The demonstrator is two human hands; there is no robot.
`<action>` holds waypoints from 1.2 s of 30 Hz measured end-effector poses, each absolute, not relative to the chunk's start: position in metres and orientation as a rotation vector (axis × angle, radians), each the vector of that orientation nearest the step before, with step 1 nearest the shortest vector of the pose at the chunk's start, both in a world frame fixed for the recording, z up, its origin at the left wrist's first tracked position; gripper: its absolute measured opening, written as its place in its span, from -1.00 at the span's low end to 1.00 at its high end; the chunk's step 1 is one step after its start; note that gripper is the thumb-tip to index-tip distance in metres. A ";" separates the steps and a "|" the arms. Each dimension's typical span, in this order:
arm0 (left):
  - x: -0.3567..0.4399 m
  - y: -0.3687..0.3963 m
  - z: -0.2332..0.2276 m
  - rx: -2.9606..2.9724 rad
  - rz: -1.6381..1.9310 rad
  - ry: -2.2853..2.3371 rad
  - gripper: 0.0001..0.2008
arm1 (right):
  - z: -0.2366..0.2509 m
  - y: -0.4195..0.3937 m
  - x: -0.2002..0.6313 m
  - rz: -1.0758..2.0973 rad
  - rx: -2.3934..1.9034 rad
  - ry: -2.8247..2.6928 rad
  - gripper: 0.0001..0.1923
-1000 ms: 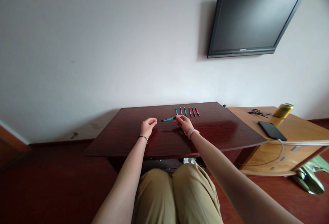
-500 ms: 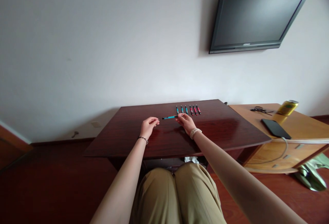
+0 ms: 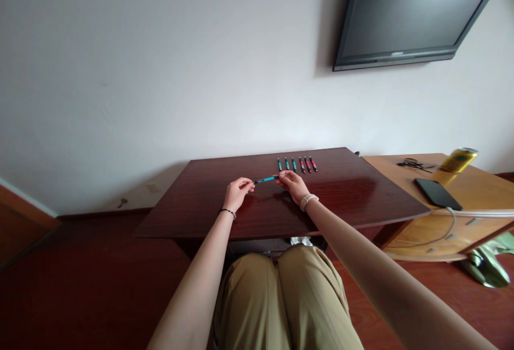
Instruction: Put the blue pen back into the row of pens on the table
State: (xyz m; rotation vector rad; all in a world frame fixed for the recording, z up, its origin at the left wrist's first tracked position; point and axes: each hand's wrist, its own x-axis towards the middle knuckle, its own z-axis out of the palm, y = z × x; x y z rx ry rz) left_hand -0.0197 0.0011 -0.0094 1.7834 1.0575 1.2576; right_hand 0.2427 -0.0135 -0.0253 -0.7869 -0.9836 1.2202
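A blue pen with black ends (image 3: 266, 179) is stretched sideways between my two hands, just over the dark table. My left hand (image 3: 237, 192) pinches its left end with thumb and fingertips. At the other end, my right hand (image 3: 294, 185) grips the pen, fingers closed on it. Beyond my right hand lies a row of similar pens on the table: three blue pens (image 3: 287, 164) on the left side and three red pens (image 3: 307, 164) on the right, all pointing away from me.
The dark red table (image 3: 193, 200) backs onto the wall. To its right stands a wooden cabinet (image 3: 490, 195) bearing a black phone (image 3: 437, 193) with a cable, a coiled black cord (image 3: 413, 163) and a tilted yellow can (image 3: 458, 161). A television (image 3: 413, 13) hangs above.
My left hand has closed the gap and taken hold of the pen's left end. My right hand keeps its grip on the other end. The whole view has shifted slightly.
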 end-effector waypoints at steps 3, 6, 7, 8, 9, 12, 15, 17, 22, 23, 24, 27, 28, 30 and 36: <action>-0.020 0.002 -0.010 1.788 1.260 1.060 -0.76 | -0.024 -0.015 0.243 1.215 -0.790 -0.976 -0.47; -0.020 0.001 -0.009 1.780 1.269 1.070 -0.73 | -0.022 -0.016 0.243 1.209 -0.790 -0.978 -0.47; -0.020 0.001 -0.009 1.776 1.275 1.071 -0.72 | -0.022 -0.017 0.243 1.204 -0.793 -0.985 -0.47; -0.019 0.001 -0.008 1.771 1.277 1.071 -0.71 | -0.021 -0.017 0.243 1.200 -0.796 -0.993 -0.46; -0.019 0.000 -0.008 1.766 1.281 1.070 -0.71 | -0.021 -0.017 0.243 1.197 -0.800 -1.001 -0.46; -0.018 -0.001 -0.006 1.758 1.274 1.061 -0.70 | -0.021 -0.017 0.242 1.197 -0.810 -1.010 -0.44; -0.018 -0.002 -0.005 1.760 1.256 1.056 -0.71 | -0.021 -0.016 0.242 1.198 -0.804 -1.011 -0.43; -0.018 -0.002 -0.005 1.765 1.248 1.059 -0.71 | -0.022 -0.016 0.242 1.197 -0.797 -1.015 -0.45; -0.019 -0.002 -0.005 1.742 1.238 1.054 -0.70 | -0.023 -0.016 0.242 1.205 -0.794 -1.031 -0.47; -0.019 -0.002 -0.004 1.724 1.240 1.051 -0.69 | -0.022 -0.016 0.242 1.206 -0.799 -1.030 -0.46; -0.019 -0.002 -0.004 1.703 1.243 1.049 -0.68 | -0.022 -0.016 0.242 1.207 -0.809 -1.028 -0.46; -0.021 -0.002 -0.004 1.653 1.264 1.044 -0.63 | -0.022 -0.016 0.242 1.201 -0.844 -1.035 -0.45; -0.022 -0.002 -0.003 1.643 1.273 1.044 -0.61 | -0.022 -0.016 0.242 1.198 -0.851 -1.039 -0.45; -0.023 -0.002 -0.004 1.628 1.287 1.042 -0.60 | -0.022 -0.016 0.242 1.190 -0.859 -1.047 -0.46; -0.025 0.001 -0.007 1.605 1.281 1.033 -0.61 | -0.022 -0.018 0.242 1.196 -0.870 -1.100 -0.49</action>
